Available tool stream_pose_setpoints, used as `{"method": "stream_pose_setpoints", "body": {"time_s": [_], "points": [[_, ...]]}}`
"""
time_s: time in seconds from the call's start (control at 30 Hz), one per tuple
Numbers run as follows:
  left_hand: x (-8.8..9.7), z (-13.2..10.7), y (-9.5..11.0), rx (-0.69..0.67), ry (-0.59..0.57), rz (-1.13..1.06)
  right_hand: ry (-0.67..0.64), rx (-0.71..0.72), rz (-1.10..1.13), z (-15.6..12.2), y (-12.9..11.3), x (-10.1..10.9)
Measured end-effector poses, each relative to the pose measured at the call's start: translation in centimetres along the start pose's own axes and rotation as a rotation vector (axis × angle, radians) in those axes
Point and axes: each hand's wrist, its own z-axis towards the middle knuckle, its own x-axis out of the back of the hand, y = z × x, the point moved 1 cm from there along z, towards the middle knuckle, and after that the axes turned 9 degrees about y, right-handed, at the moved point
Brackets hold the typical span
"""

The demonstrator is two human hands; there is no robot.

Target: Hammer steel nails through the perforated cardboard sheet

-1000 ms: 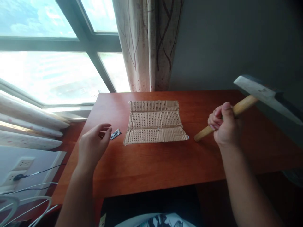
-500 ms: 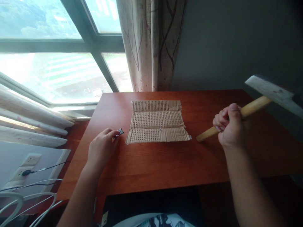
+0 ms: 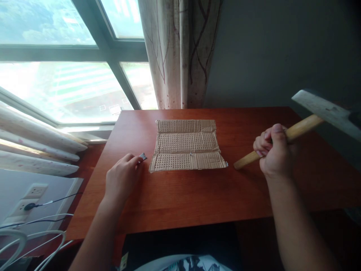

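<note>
A flat piece of cardboard [image 3: 187, 145] full of small holes lies in the middle of a reddish wooden table [image 3: 197, 192]. Just left of it sits a small bunch of metal nails [image 3: 142, 156]. My left hand [image 3: 122, 178] rests on the table over the nails, fingers curled onto them, with only their heads showing. My right hand [image 3: 272, 152] is closed round the wooden handle of a hammer [image 3: 299, 130], held raised to the right of the cardboard, its grey metal head at the right edge of the view.
A window [image 3: 62, 64] and a patterned curtain [image 3: 180, 52] stand behind the table, a grey wall to the right. At lower left are a wall socket [image 3: 26, 197] with a plugged black cable and white cables [image 3: 34, 241]. The table's front edge runs near my body.
My left hand has dropped from above the table onto the nails and curled its fingers over them. The right hand with the hammer has hardly moved.
</note>
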Motion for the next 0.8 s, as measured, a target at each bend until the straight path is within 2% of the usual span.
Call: {"method": "stream_pose_setpoints", "body": {"time_s": [0.4,0.8], "points": [[0.02,0.27,0.14,-0.019,-0.028,0.04,-0.004,0.006,-0.004,0.08,0.04,0.13],[-0.31,0.35,-0.12,-0.027,-0.002,0.038,-0.001,0.003,0.007,0.06,-0.01,0.29]]}}
